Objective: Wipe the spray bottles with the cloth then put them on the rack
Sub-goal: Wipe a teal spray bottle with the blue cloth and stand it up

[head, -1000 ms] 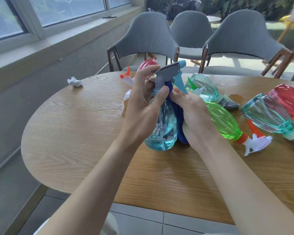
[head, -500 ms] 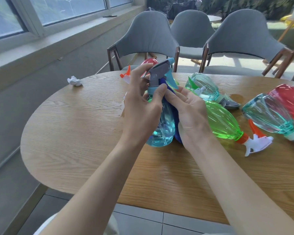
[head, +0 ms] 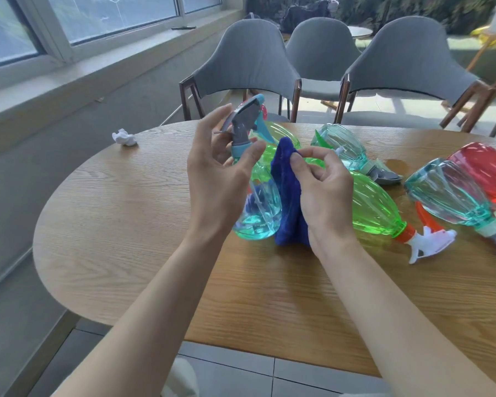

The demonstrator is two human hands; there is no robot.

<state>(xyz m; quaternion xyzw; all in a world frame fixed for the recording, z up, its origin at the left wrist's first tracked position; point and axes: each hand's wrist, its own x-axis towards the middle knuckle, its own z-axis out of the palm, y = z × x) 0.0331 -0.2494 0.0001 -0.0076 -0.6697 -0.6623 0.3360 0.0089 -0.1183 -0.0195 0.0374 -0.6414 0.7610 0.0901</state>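
Note:
My left hand (head: 212, 179) grips the neck of a clear blue spray bottle (head: 259, 216) with a grey and blue trigger head, held upright above the wooden table (head: 126, 224). My right hand (head: 324, 193) pinches a dark blue cloth (head: 287, 190) that hangs beside the bottle's right side. Several other bottles lie on the table: a green one with an orange collar and white trigger (head: 375, 210), a teal one (head: 344, 147), another teal one (head: 450, 193), a red one (head: 487, 170) at the right edge, and a green one (head: 281, 133) behind my hands.
A crumpled white tissue (head: 124, 137) lies at the table's far left. Three grey chairs (head: 249, 61) stand behind the table. A window sill runs along the left wall. No rack is in view.
My right hand has pulled the cloth off the bottle's neck and now holds it bunched to the right. The bottle tilted slightly left and away, and the view shifted.

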